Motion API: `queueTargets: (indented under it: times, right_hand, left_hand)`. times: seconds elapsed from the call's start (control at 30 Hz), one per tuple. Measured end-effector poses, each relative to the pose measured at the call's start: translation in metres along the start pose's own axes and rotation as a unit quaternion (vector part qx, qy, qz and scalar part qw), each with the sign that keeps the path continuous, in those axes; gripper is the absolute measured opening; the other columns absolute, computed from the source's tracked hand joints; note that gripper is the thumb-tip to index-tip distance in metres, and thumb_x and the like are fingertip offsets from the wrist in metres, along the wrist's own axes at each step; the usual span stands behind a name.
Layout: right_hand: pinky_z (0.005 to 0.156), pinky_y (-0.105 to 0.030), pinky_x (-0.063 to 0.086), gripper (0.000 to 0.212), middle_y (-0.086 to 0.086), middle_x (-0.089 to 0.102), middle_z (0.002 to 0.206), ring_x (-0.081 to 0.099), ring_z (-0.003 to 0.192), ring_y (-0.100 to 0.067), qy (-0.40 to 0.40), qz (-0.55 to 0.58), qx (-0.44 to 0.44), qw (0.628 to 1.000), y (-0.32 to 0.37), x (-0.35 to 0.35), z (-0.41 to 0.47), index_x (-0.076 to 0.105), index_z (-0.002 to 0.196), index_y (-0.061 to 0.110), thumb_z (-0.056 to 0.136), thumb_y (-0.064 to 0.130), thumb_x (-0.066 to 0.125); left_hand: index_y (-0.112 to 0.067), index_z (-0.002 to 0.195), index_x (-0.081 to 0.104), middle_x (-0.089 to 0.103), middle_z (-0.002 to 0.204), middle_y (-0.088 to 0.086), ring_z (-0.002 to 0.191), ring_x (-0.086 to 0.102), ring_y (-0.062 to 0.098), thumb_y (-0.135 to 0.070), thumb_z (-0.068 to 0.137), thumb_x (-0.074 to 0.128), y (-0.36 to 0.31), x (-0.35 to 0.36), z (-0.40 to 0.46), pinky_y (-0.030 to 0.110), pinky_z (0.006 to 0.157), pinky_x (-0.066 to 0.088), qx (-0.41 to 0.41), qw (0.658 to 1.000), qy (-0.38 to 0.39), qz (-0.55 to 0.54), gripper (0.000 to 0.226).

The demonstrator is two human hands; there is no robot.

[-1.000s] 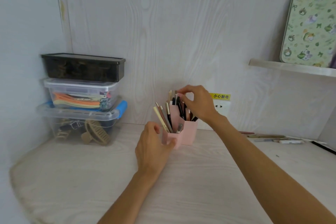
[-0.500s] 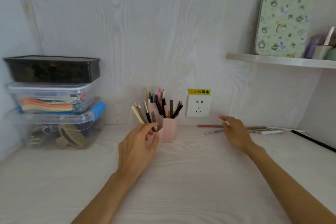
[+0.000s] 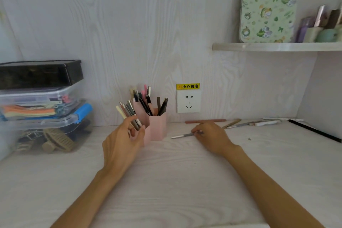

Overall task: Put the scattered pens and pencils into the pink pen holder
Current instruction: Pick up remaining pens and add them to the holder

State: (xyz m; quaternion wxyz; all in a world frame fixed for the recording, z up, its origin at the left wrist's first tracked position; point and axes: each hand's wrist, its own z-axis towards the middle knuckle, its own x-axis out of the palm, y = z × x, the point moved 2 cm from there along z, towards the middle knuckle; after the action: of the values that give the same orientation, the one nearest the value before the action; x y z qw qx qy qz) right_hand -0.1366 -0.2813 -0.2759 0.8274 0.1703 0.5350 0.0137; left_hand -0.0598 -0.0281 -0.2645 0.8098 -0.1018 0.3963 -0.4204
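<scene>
The pink pen holder (image 3: 157, 127) stands on the desk near the back wall, with several pens and pencils upright in it. My left hand (image 3: 122, 144) curls around its left front compartment. My right hand (image 3: 212, 138) lies on the desk to the holder's right and pinches a grey and silver pen (image 3: 182, 136) that rests flat on the surface. Behind it, along the wall, lie a reddish-brown pencil (image 3: 205, 121) and several more pens (image 3: 259, 122). A black pen (image 3: 314, 130) lies at the far right.
Stacked storage boxes (image 3: 40, 102) fill the left corner. A wall socket (image 3: 188, 101) with a yellow label sits behind the holder. A shelf (image 3: 277, 46) at upper right carries a green patterned tin and bottles. The side wall closes the right end.
My right hand left the holder, reached right to the loose pens, and now pinches the grey pen, pulled a little toward the holder. My left hand stays at the holder. The camera view shifted right.
</scene>
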Motion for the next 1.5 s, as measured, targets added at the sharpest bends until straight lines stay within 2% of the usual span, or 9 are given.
queueTargets:
  times: [0.23,0.33,0.43,0.53,0.63,0.8,0.97,1.2,1.5]
  right_hand:
    - [0.097,-0.022,0.041,0.023,-0.001,0.067,0.114,0.058,0.108,-0.014,0.02,0.234,-0.042,0.971,0.012,-0.01,-0.005,0.071,0.104,0.02,0.082,0.014,0.068]
    - [0.108,-0.033,0.028,0.036,-0.011,0.054,0.133,0.043,0.128,-0.027,-0.129,0.088,0.098,0.983,-0.022,-0.027,-0.004,0.055,0.127,0.014,0.09,0.016,0.055]
    - [0.116,-0.047,0.013,0.053,-0.018,0.017,0.154,0.011,0.143,-0.034,0.021,-0.043,0.298,0.953,-0.054,-0.024,-0.019,0.018,0.145,0.006,0.098,0.028,0.03]
    - [0.115,-0.048,0.016,0.05,-0.018,0.022,0.152,0.022,0.139,-0.032,0.079,-0.08,0.288,0.951,-0.051,-0.016,-0.024,0.022,0.142,0.002,0.099,0.027,0.024]
    - [0.105,-0.04,0.033,0.036,-0.014,0.04,0.139,0.038,0.128,-0.028,0.042,-0.09,0.222,0.97,-0.03,-0.015,-0.018,0.044,0.128,0.005,0.095,0.013,0.034]
    - [0.086,-0.034,0.044,0.027,-0.01,0.059,0.116,0.052,0.11,-0.024,-0.001,-0.067,0.087,0.994,0.003,-0.006,-0.015,0.063,0.108,0.01,0.09,0.006,0.043]
    - [0.099,-0.033,0.036,0.019,0.001,0.057,0.121,0.043,0.12,-0.018,-0.004,-0.041,-0.032,0.999,0.014,-0.005,-0.01,0.069,0.101,0.024,0.086,0.02,0.058]
    - [0.083,-0.028,0.045,0.009,-0.002,0.064,0.099,0.057,0.098,-0.017,0.041,0.092,-0.045,0.994,0.044,0.012,0.002,0.065,0.093,0.017,0.087,0.02,0.059]
    - [0.086,-0.028,0.045,0.011,0.0,0.06,0.099,0.056,0.095,-0.016,-0.002,0.085,-0.075,0.994,0.044,0.024,0.001,0.063,0.095,0.016,0.089,0.023,0.057]
  left_hand:
    - [-0.037,0.103,0.062,0.045,0.078,-0.018,0.078,0.054,0.009,-0.049,0.087,0.053,-0.022,0.017,-0.016,0.024,0.056,0.04,0.192,0.963,0.161,0.103,0.022]
    - [-0.032,0.097,0.063,0.053,0.083,-0.015,0.081,0.055,0.009,-0.056,0.09,0.039,-0.018,0.024,-0.014,0.025,0.059,0.042,0.186,0.951,0.203,0.14,0.035]
    - [-0.037,0.101,0.066,0.056,0.08,-0.015,0.075,0.051,0.005,-0.071,0.084,0.025,-0.017,0.026,-0.017,0.024,0.057,0.039,0.168,0.956,0.219,0.104,0.056]
    - [-0.044,0.111,0.06,0.053,0.081,-0.021,0.076,0.049,0.0,-0.091,0.066,0.016,-0.023,0.031,-0.021,0.022,0.054,0.034,0.143,0.956,0.253,0.051,0.079]
    - [-0.043,0.11,0.061,0.053,0.082,-0.021,0.075,0.049,-0.003,-0.09,0.063,0.036,-0.034,0.038,-0.025,0.02,0.053,0.033,0.155,0.948,0.274,0.04,0.071]
    - [-0.038,0.098,0.069,0.057,0.081,-0.024,0.072,0.05,-0.008,-0.055,0.084,0.054,-0.03,0.031,-0.024,0.014,0.05,0.028,0.146,0.959,0.244,0.002,0.026]
    - [-0.039,0.096,0.065,0.062,0.088,-0.025,0.076,0.057,-0.002,-0.044,0.089,0.055,-0.016,-0.005,-0.016,0.02,0.061,0.041,0.107,0.982,0.157,-0.002,0.013]
    - [-0.027,0.075,0.073,0.072,0.066,-0.012,0.059,0.063,-0.004,-0.023,0.074,0.076,-0.019,-0.085,0.042,0.007,0.055,0.045,-0.023,0.943,0.007,-0.331,0.006]
    - [-0.017,0.094,0.072,0.068,0.08,-0.003,0.072,0.064,0.013,-0.033,0.09,0.06,-0.03,-0.086,0.109,0.029,0.069,0.05,0.012,0.972,-0.13,-0.196,0.021]
